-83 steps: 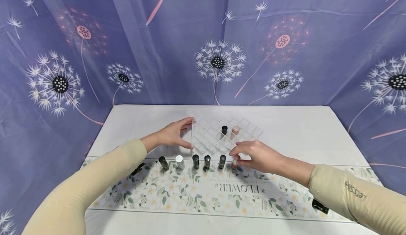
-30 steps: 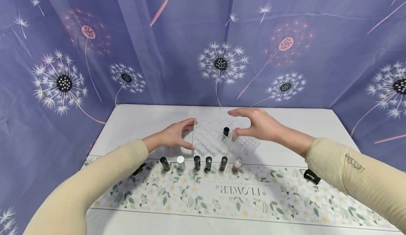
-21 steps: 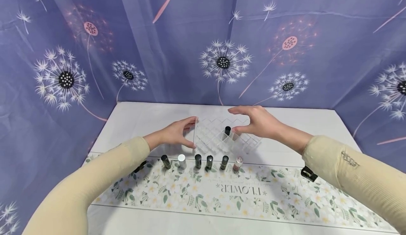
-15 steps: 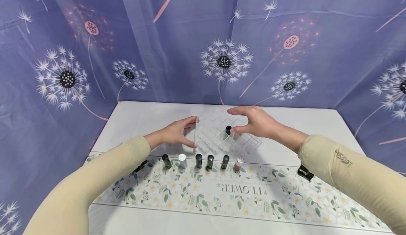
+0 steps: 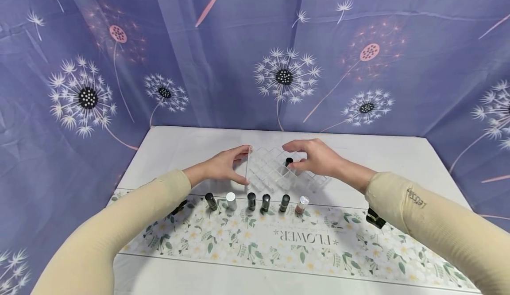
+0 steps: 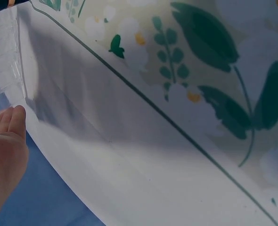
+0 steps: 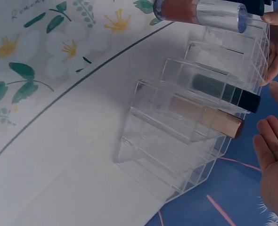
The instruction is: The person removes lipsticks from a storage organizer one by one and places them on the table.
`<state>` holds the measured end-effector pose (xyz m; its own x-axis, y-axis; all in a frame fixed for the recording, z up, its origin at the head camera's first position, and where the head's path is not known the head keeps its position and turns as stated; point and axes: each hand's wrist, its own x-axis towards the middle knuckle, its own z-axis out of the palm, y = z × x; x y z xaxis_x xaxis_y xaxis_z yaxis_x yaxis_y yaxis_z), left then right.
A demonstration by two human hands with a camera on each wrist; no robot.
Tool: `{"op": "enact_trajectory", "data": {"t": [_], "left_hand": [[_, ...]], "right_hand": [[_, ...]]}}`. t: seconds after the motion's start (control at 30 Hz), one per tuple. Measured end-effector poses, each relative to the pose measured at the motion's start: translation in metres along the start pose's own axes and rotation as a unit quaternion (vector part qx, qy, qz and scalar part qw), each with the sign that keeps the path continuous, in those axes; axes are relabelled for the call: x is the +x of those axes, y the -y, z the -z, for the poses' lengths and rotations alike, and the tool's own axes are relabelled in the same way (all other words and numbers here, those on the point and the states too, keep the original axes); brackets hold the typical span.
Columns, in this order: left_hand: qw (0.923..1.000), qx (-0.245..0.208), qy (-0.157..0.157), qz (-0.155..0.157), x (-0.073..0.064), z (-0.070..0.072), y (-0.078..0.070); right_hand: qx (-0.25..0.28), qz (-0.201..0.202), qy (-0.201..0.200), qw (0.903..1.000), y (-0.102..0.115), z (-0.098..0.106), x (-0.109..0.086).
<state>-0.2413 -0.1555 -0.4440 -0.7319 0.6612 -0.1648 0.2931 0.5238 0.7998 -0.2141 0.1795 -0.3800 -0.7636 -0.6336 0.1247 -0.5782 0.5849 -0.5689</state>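
Note:
A clear acrylic lipstick organizer (image 5: 260, 171) with diamond-shaped slots stands toward the back of the table. My left hand (image 5: 221, 165) holds its left end, thumb at the near corner and fingers at the far one. Over its right half is my right hand (image 5: 320, 157), thumb and fingers spread apart. In the right wrist view, a dark tube with a black cap (image 7: 247, 100) and a beige-pink lipstick (image 7: 226, 123) sit in neighbouring slots. The right fingers (image 7: 273, 136) lie just beyond their caps, holding nothing. In the head view, the right hand mostly covers the beige-pink lipstick.
In front of the organizer, a row of upright tubes includes a silver-capped one (image 5: 231, 201), several black ones such as this black tube (image 5: 251, 201), and a clear-capped pinkish tube (image 5: 302, 204). They stand on a floral strip (image 5: 223, 246). A purple curtain (image 5: 223, 64) surrounds the table.
Earlier my right hand was at the clear-capped tube in the front row; it has moved back over the organizer, leaving that tube standing. Recently it has shifted slightly lower and left. My left hand stays put.

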Motion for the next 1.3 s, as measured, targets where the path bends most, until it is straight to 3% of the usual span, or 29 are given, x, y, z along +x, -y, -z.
{"op": "enact_trajectory", "data": {"t": [0.37,0.7,1.3], "left_hand": [[1.0,-0.004,0.0,-0.003,0.002,0.0,0.0],[1.0,0.0,0.0,0.003,0.002,-0.001,0.0],[0.9999,-0.015,-0.001,0.002,0.0,-0.001,-0.002]], "right_hand": [[0.035,-0.01,0.008,0.9993,-0.007,-0.009,-0.001],[0.009,0.017,0.002,0.9998,-0.011,-0.015,-0.002],[-0.002,0.012,-0.005,0.9999,-0.009,-0.016,0.0]]}}
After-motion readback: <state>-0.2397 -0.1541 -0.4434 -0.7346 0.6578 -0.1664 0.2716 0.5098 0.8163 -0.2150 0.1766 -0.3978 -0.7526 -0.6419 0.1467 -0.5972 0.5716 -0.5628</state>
